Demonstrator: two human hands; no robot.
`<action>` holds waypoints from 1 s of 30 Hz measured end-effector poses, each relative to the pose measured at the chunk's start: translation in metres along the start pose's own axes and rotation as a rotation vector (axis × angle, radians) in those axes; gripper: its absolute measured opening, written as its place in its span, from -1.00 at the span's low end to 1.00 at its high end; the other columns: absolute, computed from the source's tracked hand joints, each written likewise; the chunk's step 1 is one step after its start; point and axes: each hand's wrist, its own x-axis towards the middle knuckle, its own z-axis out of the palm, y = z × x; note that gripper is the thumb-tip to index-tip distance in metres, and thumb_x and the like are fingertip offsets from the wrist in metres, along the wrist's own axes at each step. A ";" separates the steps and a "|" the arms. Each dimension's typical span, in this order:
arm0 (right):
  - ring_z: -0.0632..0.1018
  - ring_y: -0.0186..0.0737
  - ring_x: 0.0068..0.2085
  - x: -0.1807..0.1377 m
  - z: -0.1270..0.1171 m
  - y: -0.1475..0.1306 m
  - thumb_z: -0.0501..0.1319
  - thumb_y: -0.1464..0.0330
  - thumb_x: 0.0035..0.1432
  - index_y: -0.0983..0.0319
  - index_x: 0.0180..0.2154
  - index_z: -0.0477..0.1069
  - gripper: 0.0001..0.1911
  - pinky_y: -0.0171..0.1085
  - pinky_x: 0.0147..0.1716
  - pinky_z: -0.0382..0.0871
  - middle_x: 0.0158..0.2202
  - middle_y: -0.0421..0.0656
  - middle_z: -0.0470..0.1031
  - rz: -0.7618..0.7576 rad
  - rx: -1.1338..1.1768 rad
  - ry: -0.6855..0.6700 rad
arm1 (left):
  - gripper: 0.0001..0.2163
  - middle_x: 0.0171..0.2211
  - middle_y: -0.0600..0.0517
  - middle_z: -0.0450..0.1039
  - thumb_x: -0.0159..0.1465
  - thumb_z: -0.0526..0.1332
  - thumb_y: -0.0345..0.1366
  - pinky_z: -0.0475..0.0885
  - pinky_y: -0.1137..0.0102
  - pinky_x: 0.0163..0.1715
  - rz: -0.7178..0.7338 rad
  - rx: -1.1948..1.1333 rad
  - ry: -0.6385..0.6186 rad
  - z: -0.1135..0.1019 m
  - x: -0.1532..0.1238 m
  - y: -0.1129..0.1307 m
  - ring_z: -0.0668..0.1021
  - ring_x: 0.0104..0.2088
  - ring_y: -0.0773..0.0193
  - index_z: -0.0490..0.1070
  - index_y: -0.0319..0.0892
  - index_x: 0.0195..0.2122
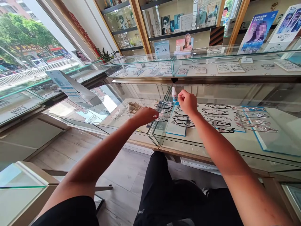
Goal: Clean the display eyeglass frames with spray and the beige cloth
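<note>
My right hand (188,101) is curled closed just right of a small white spray bottle (174,95), which stands upright on the glass counter. Whether the fingertips touch the bottle, or hold anything small, I cannot make out. My left hand (146,115) hovers over the counter further left, palm down, with its fingers bent together; whatever may be inside is hidden. Behind that hand lies a crumpled beige cloth (133,107). Beneath the glass, several rows of eyeglasses (216,118) show below and right of my right hand, and more dark frames sit between the hands.
The glass display counter (160,145) runs across in front of my knees. A folded display sign (70,88) stands on its left part. Behind is a second glass case (150,73) with eyeglasses. A glass-topped table (25,179) is at lower left, and posters (257,31) stand at upper right.
</note>
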 end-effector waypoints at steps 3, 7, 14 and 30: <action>0.45 -0.16 -0.42 0.001 -0.001 0.000 0.25 0.41 0.36 0.15 -0.27 0.58 -0.85 -0.20 -0.32 0.13 -0.45 -0.19 0.60 0.009 0.020 -0.002 | -0.73 0.03 -0.04 0.79 0.50 0.19 -0.26 0.51 0.23 0.03 0.006 -0.001 -0.011 0.002 0.003 0.000 0.74 -0.04 0.02 0.73 -0.02 -0.01; 0.41 -0.17 -0.43 0.001 -0.003 -0.001 0.23 0.35 0.38 0.16 -0.28 0.63 -0.80 -0.19 -0.33 0.12 -0.49 -0.20 0.53 0.003 0.028 -0.010 | -0.69 0.05 -0.05 0.79 0.48 0.17 -0.28 0.51 0.24 0.00 0.026 0.025 -0.029 -0.001 0.004 -0.001 0.75 -0.03 0.03 0.73 -0.04 0.04; 0.26 -0.20 -0.46 0.002 -0.007 -0.004 0.23 0.33 0.35 0.14 -0.55 0.36 -0.63 -0.15 -0.37 0.00 -0.59 -0.20 0.31 -0.020 -0.023 -0.004 | -0.66 -0.08 -0.04 0.78 0.44 0.18 -0.24 0.45 0.28 -0.13 -0.033 0.093 0.033 -0.010 0.021 -0.012 0.73 -0.12 0.03 0.73 -0.01 0.08; 0.08 -0.26 -0.45 0.004 -0.020 -0.007 0.20 0.39 0.23 0.11 -0.65 0.03 -0.52 -0.16 -0.39 -0.03 -0.61 -0.25 0.06 -0.034 0.030 -0.028 | -0.67 -0.12 -0.04 0.79 0.34 0.21 -0.20 0.43 0.35 -0.17 0.023 -0.001 0.029 0.001 0.050 -0.022 0.70 -0.18 0.12 0.79 0.00 -0.05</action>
